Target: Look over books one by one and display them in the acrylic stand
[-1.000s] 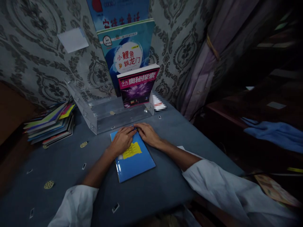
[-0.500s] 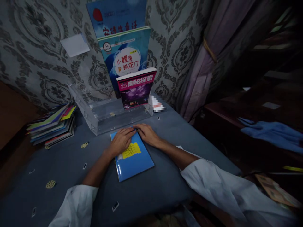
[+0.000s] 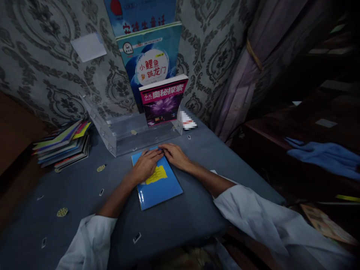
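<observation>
A thin blue book [image 3: 163, 193] with a yellow text patch lies flat on the table. My left hand [image 3: 146, 165] rests palm down across its upper left part, fingers stretched toward the far edge. At the upper right corner, my right hand [image 3: 176, 156] touches the book with its fingers bent slightly inward, close to the left fingertips. Just beyond the hands stands a clear acrylic book rack [image 3: 140, 144]. Its tiers hold a purple book [image 3: 163, 107] in front, a teal and blue book [image 3: 152, 52] behind it, and a taller blue book [image 3: 140, 13] at the back.
A stack of books [image 3: 63, 146] sits at the table's left. Beside the rack's right end lies a small white item [image 3: 189, 122], partly pixelated. Patterned wallpaper with a white paper [image 3: 88, 47] is behind. To the right are a tied curtain [image 3: 239, 82] and a blue cloth-like item [image 3: 323, 157].
The view has shifted slightly, so the rack and wall appear a little higher. Both hands stay on the blue book, with the fingertips almost unchanged in place.
</observation>
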`<action>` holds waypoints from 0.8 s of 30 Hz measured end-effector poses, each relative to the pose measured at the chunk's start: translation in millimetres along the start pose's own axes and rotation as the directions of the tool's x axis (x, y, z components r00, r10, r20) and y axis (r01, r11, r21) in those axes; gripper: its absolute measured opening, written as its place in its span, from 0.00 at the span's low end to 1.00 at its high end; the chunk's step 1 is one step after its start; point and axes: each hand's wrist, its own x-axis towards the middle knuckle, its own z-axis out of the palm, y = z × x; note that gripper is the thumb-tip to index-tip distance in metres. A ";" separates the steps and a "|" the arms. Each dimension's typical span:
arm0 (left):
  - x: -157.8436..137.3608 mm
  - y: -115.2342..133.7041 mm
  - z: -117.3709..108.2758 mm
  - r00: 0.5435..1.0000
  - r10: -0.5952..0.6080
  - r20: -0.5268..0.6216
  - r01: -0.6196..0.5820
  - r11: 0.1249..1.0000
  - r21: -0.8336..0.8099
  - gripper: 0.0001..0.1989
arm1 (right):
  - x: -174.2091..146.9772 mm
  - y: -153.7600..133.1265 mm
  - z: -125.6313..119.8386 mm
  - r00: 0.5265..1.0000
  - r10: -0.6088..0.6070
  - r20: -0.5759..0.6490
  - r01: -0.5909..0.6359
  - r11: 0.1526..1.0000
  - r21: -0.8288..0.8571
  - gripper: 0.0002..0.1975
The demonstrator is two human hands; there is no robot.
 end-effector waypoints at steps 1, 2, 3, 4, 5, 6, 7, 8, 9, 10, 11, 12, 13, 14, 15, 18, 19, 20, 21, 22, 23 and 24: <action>0.2 1.6 -0.4 1.000 -0.004 0.000 0.004 1.000 0.005 0.25 | -0.1 -0.4 0.0 1.000 -0.001 -0.006 0.001 1.000 -0.001 0.21; 0.4 3.3 -0.9 1.000 -0.005 -0.005 0.005 1.000 0.009 0.25 | -0.1 -1.0 -0.1 1.000 -0.001 -0.015 0.000 1.000 -0.003 0.21; 0.5 5.1 -1.6 1.000 -0.004 -0.012 0.004 1.000 0.012 0.25 | -0.1 -1.8 -0.3 1.000 -0.001 -0.026 0.001 1.000 -0.005 0.21; 0.6 6.7 -2.3 1.000 -0.001 -0.021 0.001 1.000 0.016 0.25 | -0.1 -2.6 -0.6 0.999 -0.003 -0.036 0.003 1.000 -0.004 0.20; 0.5 8.2 -3.1 1.000 0.001 -0.029 0.000 1.000 0.019 0.25 | -0.1 -3.5 -1.0 0.999 -0.006 -0.044 0.006 1.000 -0.002 0.20; 0.5 9.5 -3.8 0.999 0.003 -0.035 -0.002 1.000 0.023 0.25 | -0.1 -4.3 -1.4 0.999 -0.010 -0.046 0.010 1.000 0.001 0.20; 0.4 10.5 -4.5 0.999 0.005 -0.038 -0.004 1.000 0.028 0.24 | 0.0 -4.9 -1.8 0.999 -0.011 -0.044 0.011 1.000 0.004 0.20; 0.4 11.2 -5.0 0.999 0.007 -0.039 -0.005 0.999 0.031 0.24 | 0.1 -5.4 -2.1 0.999 -0.009 -0.040 0.010 1.000 0.006 0.20; 0.3 11.4 -5.3 0.999 0.008 -0.039 -0.007 0.999 0.033 0.23 | 0.1 -5.7 -2.4 0.999 -0.006 -0.034 0.006 1.000 0.008 0.20; 0.4 11.4 -5.5 0.999 0.010 -0.038 -0.009 0.999 0.033 0.23 | 0.2 -5.8 -2.6 1.000 -0.001 -0.026 0.001 1.000 0.010 0.20; 0.5 11.0 -5.4 0.999 0.013 -0.039 -0.012 0.999 0.032 0.23 | 0.3 -5.7 -2.8 1.000 0.004 -0.020 -0.004 1.000 0.012 0.20; 0.6 10.5 -5.4 0.999 0.016 -0.041 -0.015 1.000 0.027 0.23 | 0.4 -5.5 -2.9 1.000 0.009 -0.015 -0.009 1.000 0.013 0.20; 0.8 10.0 -5.3 0.999 0.018 -0.044 -0.017 1.000 0.021 0.22 | 0.4 -5.2 -3.0 1.000 0.014 -0.012 -0.014 1.000 0.015 0.20; 1.0 9.5 -5.3 0.999 0.020 -0.046 -0.019 1.000 0.013 0.22 | 0.5 -4.8 -3.1 1.000 0.017 -0.007 -0.017 1.000 0.014 0.20; 1.2 9.2 -5.4 0.999 0.019 -0.048 -0.019 1.000 0.005 0.21 | 0.6 -4.5 -3.3 1.000 0.018 -0.003 -0.018 1.000 0.012 0.21; 0.8 10.5 -6.4 0.999 0.004 -0.053 -0.005 1.000 -0.021 0.18 | 0.5 -3.3 -4.4 1.000 0.003 0.026 -0.003 1.000 0.005 0.22; 0.2 11.8 -6.7 0.999 -0.003 -0.054 0.001 1.000 -0.028 0.18 | 0.3 -2.9 -4.9 0.999 -0.007 0.039 0.007 1.000 0.006 0.23; -0.6 13.4 -6.8 0.999 -0.010 -0.054 0.008 0.999 -0.032 0.18 | -0.1 -2.3 -5.6 0.999 -0.017 0.051 0.016 1.000 0.010 0.24; -1.8 15.2 -6.7 0.998 -0.016 -0.053 0.014 0.999 -0.034 0.18 | -0.8 -1.7 -6.5 0.998 -0.027 0.062 0.026 1.000 0.014 0.25; -3.1 17.3 -6.3 0.998 -0.020 -0.052 0.018 0.999 -0.033 0.19 | -1.6 -0.8 -7.5 0.996 -0.039 0.074 0.038 0.999 0.020 0.26; -4.4 19.3 -5.7 0.998 -0.023 -0.053 0.021 0.999 -0.031 0.19 | -2.7 0.2 -8.6 0.995 -0.053 0.085 0.051 0.998 0.026 0.27; -5.7 21.4 -4.9 0.998 -0.027 -0.058 0.025 0.999 -0.026 0.19 | -4.0 1.4 -9.9 0.993 -0.069 0.098 0.067 0.997 0.029 0.27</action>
